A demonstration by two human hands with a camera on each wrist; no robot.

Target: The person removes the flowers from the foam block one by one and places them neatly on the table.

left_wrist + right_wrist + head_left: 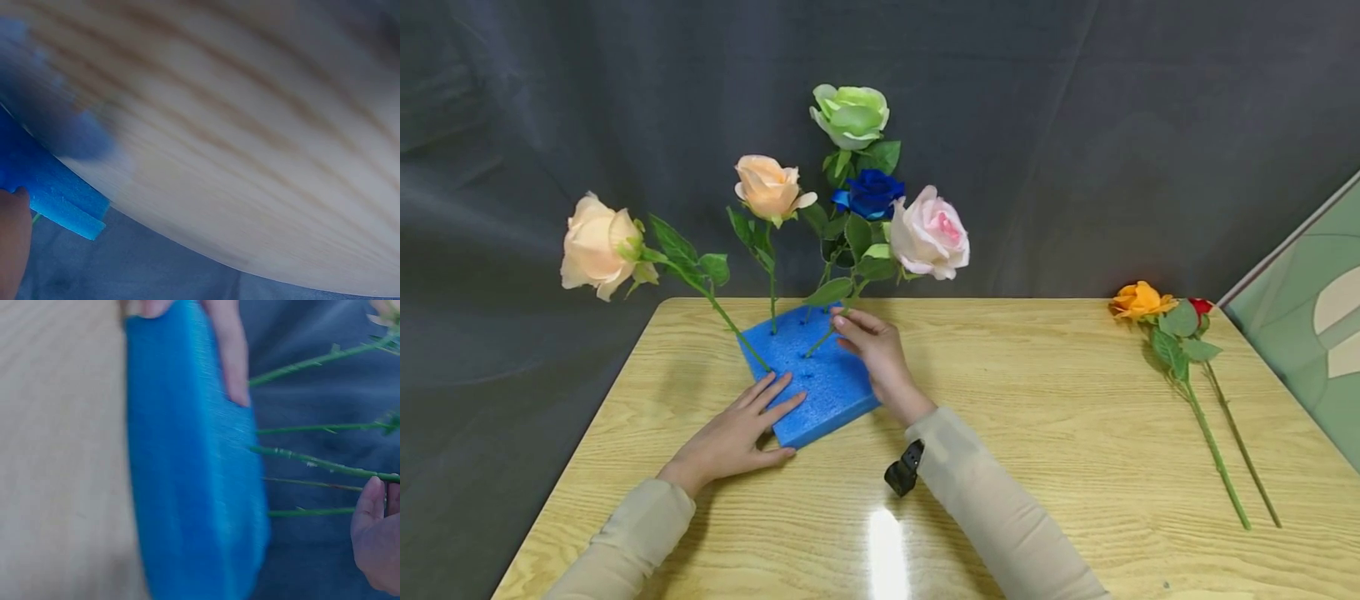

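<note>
A blue foam block (827, 392) lies on the table, with several artificial roses stuck upright or leaning in it. My left hand (730, 437) rests on its near left corner, fingers spread straight over the top and thumb along the front side. My right hand (880, 358) pinches the stem of the pale pink rose (931, 233), whose lower end enters the foam. In the right wrist view, thumb and fingers of that hand (378, 537) close round the green stem (325, 464). A peach rose (601, 247) leans left; another peach rose (770, 190), a green rose (852, 117) and a blue rose (872, 194) stand behind.
An orange rose (1141, 302) and a red rose (1201, 307) lie at the table's right, stems pointing forward. Dark cloth (1037, 150) hangs behind the wooden table (1037, 467). A green patterned panel (1300, 317) stands along the right edge.
</note>
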